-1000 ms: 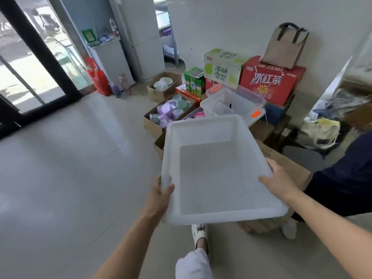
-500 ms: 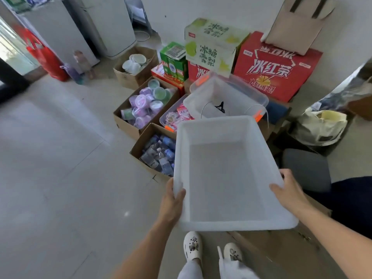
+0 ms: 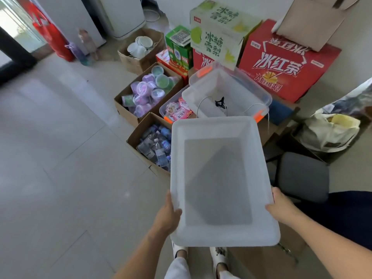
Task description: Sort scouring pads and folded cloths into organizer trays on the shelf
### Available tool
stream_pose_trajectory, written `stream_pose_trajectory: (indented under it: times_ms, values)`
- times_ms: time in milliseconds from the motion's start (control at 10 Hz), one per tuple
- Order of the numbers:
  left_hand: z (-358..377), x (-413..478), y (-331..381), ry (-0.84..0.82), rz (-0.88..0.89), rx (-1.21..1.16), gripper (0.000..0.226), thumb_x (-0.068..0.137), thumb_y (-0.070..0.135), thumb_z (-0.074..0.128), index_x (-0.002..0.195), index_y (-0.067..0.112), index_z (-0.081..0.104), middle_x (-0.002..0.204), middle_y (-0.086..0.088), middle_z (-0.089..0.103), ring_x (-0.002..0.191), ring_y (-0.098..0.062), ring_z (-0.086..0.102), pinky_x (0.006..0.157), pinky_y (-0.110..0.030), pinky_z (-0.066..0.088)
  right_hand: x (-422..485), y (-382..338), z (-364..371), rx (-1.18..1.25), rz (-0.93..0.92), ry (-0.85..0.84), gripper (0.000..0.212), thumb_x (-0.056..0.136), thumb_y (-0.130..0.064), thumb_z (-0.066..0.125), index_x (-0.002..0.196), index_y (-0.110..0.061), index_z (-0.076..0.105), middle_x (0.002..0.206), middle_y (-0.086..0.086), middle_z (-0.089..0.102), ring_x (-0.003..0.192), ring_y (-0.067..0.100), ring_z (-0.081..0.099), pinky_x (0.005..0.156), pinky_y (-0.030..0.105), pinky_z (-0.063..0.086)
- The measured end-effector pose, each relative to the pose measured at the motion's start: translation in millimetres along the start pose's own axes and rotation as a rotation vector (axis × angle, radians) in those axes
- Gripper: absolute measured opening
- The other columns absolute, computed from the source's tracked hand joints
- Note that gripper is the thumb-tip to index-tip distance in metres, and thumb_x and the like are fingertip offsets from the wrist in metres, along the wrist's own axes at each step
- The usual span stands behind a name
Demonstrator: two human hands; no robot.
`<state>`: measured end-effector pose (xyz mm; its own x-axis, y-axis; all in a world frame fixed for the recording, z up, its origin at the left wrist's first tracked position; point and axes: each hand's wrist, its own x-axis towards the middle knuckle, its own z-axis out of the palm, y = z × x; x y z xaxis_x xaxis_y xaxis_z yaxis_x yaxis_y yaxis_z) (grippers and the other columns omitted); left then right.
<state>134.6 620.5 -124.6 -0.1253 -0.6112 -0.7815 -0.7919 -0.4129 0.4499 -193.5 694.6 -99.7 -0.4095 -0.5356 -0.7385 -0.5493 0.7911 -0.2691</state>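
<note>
I carry an empty white plastic tray point(image 3: 218, 127) level in front of me, above the floor and my feet. My left hand point(image 3: 168, 215) grips its left rim near the front corner, thumb over the edge. My right hand point(image 3: 280, 208) grips the right rim, fingers curled round it. No scouring pads, folded cloths or shelf are in view.
Ahead stand open cardboard boxes: water bottles point(image 3: 156, 147), purple and green tubs point(image 3: 148, 89), white bowls point(image 3: 141, 46). A clear bin with orange latches point(image 3: 227, 91) sits beyond the tray, red and green drink cartons point(image 3: 281, 65) behind it. A dark stool point(image 3: 304, 176) and a bag point(image 3: 330, 129) lie right; bare tiled floor point(image 3: 60, 158) left.
My view has tilted down and moved closer to the boxes. The tray stays in both hands and now hangs over my feet, with the box of water bottles visible beside it.
</note>
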Motion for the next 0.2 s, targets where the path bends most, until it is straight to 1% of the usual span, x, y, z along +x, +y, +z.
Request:
stream_pose_trajectory:
  times_ms: [100, 200]
  values:
    - [-2, -10, 12, 0.024, -0.001, 0.075, 0.08, 0.099, 0.023, 0.049, 0.156, 0.019, -0.007, 0.154, -0.009, 0.037, 0.131, -0.032, 0.048, 0.106, -0.039, 0.04, 5, -8, -11, -0.094, -0.007, 0.002, 0.052, 0.089, -0.016, 0.054, 0.136, -0.007, 0.032, 0.123, 0.011, 0.055, 0.102, 0.029, 0.059, 0.085, 0.042, 0.053]
    - [-4, -33, 20, 0.085, 0.058, 0.065, 0.074, 0.099, 0.022, 0.049, 0.157, 0.021, 0.003, 0.159, -0.004, 0.024, 0.139, -0.026, 0.038, 0.109, -0.035, 0.034, 0, -37, -36, 0.017, -0.156, 0.125, 0.06, 0.092, -0.018, 0.055, 0.144, -0.014, 0.027, 0.144, 0.011, 0.036, 0.126, 0.03, 0.043, 0.098, 0.042, 0.043]
